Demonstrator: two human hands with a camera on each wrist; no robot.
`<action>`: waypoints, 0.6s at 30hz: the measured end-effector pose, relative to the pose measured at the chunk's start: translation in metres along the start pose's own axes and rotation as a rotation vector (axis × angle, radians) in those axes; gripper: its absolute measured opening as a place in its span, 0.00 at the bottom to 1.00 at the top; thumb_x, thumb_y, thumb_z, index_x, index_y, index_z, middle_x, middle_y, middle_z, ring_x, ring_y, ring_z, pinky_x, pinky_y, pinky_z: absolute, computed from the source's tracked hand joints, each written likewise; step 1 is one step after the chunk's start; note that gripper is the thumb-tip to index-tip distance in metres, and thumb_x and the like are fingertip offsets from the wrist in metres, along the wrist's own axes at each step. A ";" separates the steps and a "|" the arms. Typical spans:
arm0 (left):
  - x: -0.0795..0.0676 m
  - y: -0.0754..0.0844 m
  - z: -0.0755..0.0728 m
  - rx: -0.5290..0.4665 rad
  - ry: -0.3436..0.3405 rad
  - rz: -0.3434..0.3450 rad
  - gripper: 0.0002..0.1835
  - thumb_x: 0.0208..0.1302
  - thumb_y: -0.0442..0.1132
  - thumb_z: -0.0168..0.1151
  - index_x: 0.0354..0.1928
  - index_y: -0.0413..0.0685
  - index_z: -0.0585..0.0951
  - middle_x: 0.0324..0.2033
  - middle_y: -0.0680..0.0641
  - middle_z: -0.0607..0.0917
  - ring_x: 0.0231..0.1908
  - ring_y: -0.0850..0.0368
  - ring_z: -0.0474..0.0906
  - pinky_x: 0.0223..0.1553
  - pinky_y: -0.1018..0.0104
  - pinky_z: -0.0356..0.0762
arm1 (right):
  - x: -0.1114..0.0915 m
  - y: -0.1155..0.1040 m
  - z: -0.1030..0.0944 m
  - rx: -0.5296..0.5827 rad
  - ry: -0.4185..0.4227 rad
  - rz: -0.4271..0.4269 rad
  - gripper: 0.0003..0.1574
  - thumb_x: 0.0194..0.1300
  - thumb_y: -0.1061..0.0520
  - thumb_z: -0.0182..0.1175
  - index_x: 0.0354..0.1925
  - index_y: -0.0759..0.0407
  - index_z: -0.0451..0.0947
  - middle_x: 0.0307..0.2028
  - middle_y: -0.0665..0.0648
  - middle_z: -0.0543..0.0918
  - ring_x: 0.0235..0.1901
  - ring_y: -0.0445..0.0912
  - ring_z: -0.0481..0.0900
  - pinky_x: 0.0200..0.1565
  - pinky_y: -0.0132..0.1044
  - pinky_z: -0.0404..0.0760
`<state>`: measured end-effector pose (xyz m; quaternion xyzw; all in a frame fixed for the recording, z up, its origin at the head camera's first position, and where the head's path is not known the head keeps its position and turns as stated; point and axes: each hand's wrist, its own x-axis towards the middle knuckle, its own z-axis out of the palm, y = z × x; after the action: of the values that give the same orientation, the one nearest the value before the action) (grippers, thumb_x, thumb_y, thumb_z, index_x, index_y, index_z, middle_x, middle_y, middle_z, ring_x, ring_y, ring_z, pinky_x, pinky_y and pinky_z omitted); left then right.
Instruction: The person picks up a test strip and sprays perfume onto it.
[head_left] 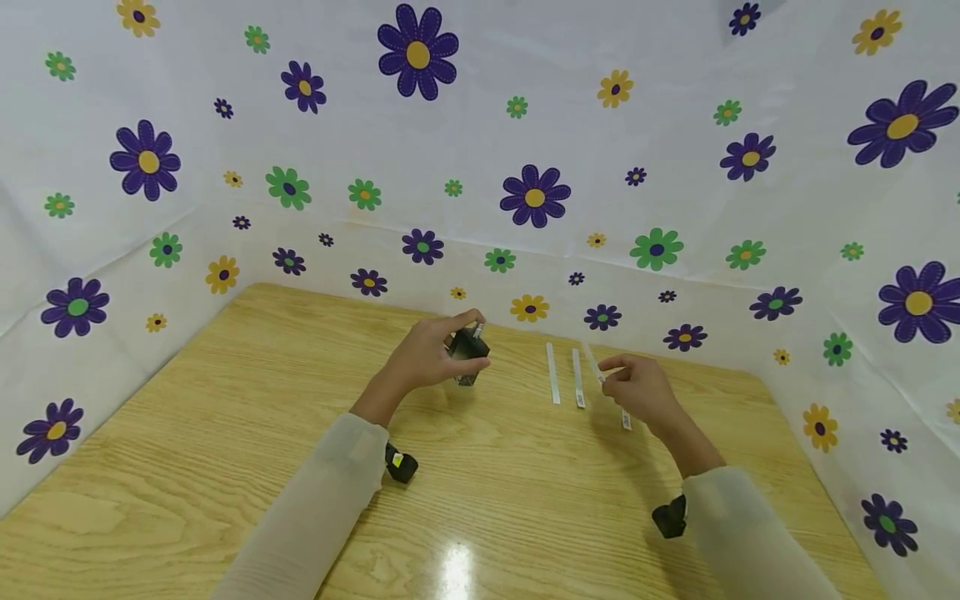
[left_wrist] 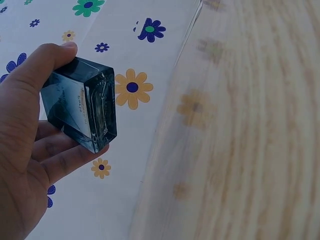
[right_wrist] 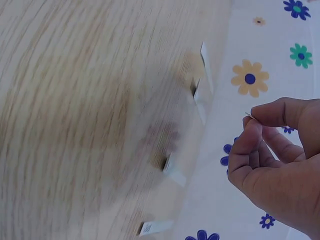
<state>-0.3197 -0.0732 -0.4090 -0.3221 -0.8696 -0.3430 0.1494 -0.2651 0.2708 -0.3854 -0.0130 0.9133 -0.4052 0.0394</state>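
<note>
My left hand (head_left: 429, 354) grips a dark glass perfume bottle (head_left: 471, 343) above the table, with a silvery sprayer at its top. In the left wrist view the square bottle (left_wrist: 75, 102) sits between thumb and fingers, pale lettering on one face. Across from it, my right hand (head_left: 641, 390) pinches a thin white paper strip (head_left: 592, 362) between thumb and fingertips, raised off the table. Two similar strips, one paper strip (head_left: 552, 373) and another strip (head_left: 578, 379), lie to its left. A further strip (head_left: 626, 420) is partly covered by the right hand.
The wood-grain table (head_left: 480, 467) is bordered at the back and sides by a white flower-print cloth (head_left: 465, 150). Black wrist devices show at the left cuff (head_left: 401, 465) and the right cuff (head_left: 670, 517). Several strips lie near the cloth in the right wrist view.
</note>
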 end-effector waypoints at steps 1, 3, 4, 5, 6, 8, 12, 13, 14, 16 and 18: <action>0.000 0.000 0.000 0.001 -0.002 -0.001 0.29 0.51 0.61 0.69 0.56 0.71 0.74 0.36 0.55 0.82 0.33 0.59 0.76 0.35 0.63 0.77 | 0.000 -0.002 0.002 0.009 -0.005 -0.005 0.23 0.63 0.62 0.56 0.57 0.64 0.74 0.40 0.65 0.80 0.38 0.58 0.78 0.33 0.42 0.77; 0.000 0.001 -0.001 0.003 -0.003 -0.003 0.29 0.51 0.61 0.69 0.56 0.71 0.74 0.36 0.55 0.82 0.33 0.59 0.76 0.35 0.64 0.77 | 0.000 -0.006 0.006 0.011 -0.011 -0.016 0.22 0.63 0.63 0.56 0.56 0.64 0.74 0.39 0.66 0.80 0.35 0.57 0.77 0.31 0.39 0.75; 0.000 0.001 -0.001 0.004 -0.003 -0.004 0.29 0.51 0.61 0.69 0.56 0.71 0.74 0.36 0.55 0.82 0.33 0.59 0.76 0.34 0.64 0.77 | 0.001 -0.008 0.008 0.006 -0.013 -0.020 0.22 0.63 0.63 0.57 0.56 0.64 0.74 0.39 0.65 0.81 0.34 0.56 0.77 0.31 0.38 0.74; 0.000 0.001 -0.001 0.005 -0.005 -0.003 0.29 0.51 0.61 0.69 0.56 0.71 0.74 0.36 0.55 0.82 0.33 0.59 0.76 0.34 0.65 0.77 | 0.000 -0.010 0.010 0.004 -0.013 -0.025 0.22 0.63 0.64 0.57 0.56 0.64 0.74 0.38 0.64 0.81 0.33 0.55 0.77 0.30 0.38 0.74; 0.000 0.001 -0.001 0.004 -0.004 0.000 0.29 0.51 0.61 0.69 0.56 0.71 0.74 0.36 0.55 0.82 0.33 0.60 0.76 0.34 0.65 0.77 | 0.000 -0.012 0.011 -0.002 -0.014 -0.031 0.21 0.62 0.64 0.57 0.55 0.64 0.75 0.37 0.63 0.81 0.32 0.53 0.76 0.29 0.38 0.73; 0.000 0.002 -0.001 0.001 -0.006 0.003 0.29 0.51 0.61 0.69 0.56 0.71 0.74 0.37 0.55 0.82 0.32 0.59 0.76 0.34 0.65 0.77 | 0.000 -0.016 0.015 -0.025 -0.011 -0.050 0.20 0.62 0.64 0.58 0.54 0.63 0.76 0.36 0.61 0.81 0.30 0.50 0.75 0.29 0.37 0.73; 0.000 0.003 -0.002 -0.005 -0.014 0.005 0.29 0.51 0.61 0.68 0.57 0.70 0.73 0.37 0.54 0.82 0.32 0.59 0.76 0.33 0.65 0.77 | -0.002 -0.024 0.021 -0.052 -0.014 -0.098 0.20 0.60 0.64 0.58 0.52 0.62 0.77 0.35 0.59 0.81 0.29 0.49 0.74 0.28 0.38 0.72; 0.000 0.003 -0.002 -0.006 -0.017 0.002 0.29 0.51 0.61 0.69 0.57 0.70 0.73 0.37 0.54 0.82 0.32 0.58 0.76 0.33 0.65 0.76 | -0.002 -0.026 0.022 -0.050 -0.019 -0.111 0.20 0.60 0.64 0.58 0.52 0.62 0.77 0.35 0.59 0.81 0.29 0.49 0.74 0.28 0.38 0.72; 0.000 0.003 -0.002 -0.008 -0.019 0.001 0.30 0.51 0.61 0.69 0.57 0.70 0.73 0.38 0.54 0.82 0.32 0.58 0.76 0.33 0.65 0.76 | -0.003 -0.028 0.024 -0.048 -0.024 -0.122 0.20 0.60 0.64 0.58 0.52 0.62 0.77 0.35 0.59 0.81 0.29 0.49 0.74 0.28 0.38 0.72; 0.000 0.004 -0.003 -0.011 -0.026 -0.006 0.30 0.51 0.60 0.69 0.58 0.70 0.73 0.38 0.54 0.82 0.32 0.57 0.76 0.33 0.64 0.76 | -0.004 -0.032 0.026 -0.041 -0.031 -0.145 0.20 0.60 0.65 0.58 0.52 0.62 0.77 0.35 0.59 0.81 0.30 0.49 0.75 0.29 0.38 0.73; -0.001 0.005 -0.003 -0.014 -0.033 -0.011 0.31 0.52 0.60 0.69 0.58 0.70 0.73 0.39 0.53 0.82 0.33 0.57 0.75 0.33 0.64 0.76 | -0.005 -0.035 0.028 -0.030 -0.042 -0.159 0.20 0.60 0.65 0.58 0.52 0.63 0.77 0.35 0.59 0.81 0.32 0.50 0.77 0.29 0.39 0.75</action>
<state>-0.3160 -0.0732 -0.4047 -0.3238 -0.8714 -0.3444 0.1309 -0.2582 0.2268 -0.3776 -0.0945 0.9143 -0.3930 0.0259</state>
